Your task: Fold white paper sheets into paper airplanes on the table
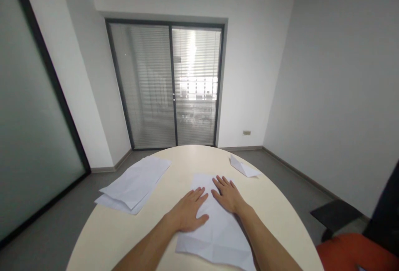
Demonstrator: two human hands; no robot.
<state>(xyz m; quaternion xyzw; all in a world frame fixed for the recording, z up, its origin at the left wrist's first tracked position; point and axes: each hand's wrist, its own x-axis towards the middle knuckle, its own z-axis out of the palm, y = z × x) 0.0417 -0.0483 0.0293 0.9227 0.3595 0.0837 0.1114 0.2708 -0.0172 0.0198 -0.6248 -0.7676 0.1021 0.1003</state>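
Observation:
A creased white sheet of paper (215,235) lies on the round cream table in front of me. My left hand (189,210) rests flat on its left side, fingers stretched out and thumb apart. Further up on the right, my right hand (227,194) presses on the same sheet with its fingers spread. Neither hand grips anything. The sheet's near edge curls up slightly, and parts of it are hidden under my palms and right forearm.
Overlapping white sheets (137,181) lie at the table's left edge. A folded piece of paper (245,167) sits near the far right rim of the table (193,152). An orange and black chair (352,250) stands at the lower right. Glass doors with blinds (143,88) are beyond.

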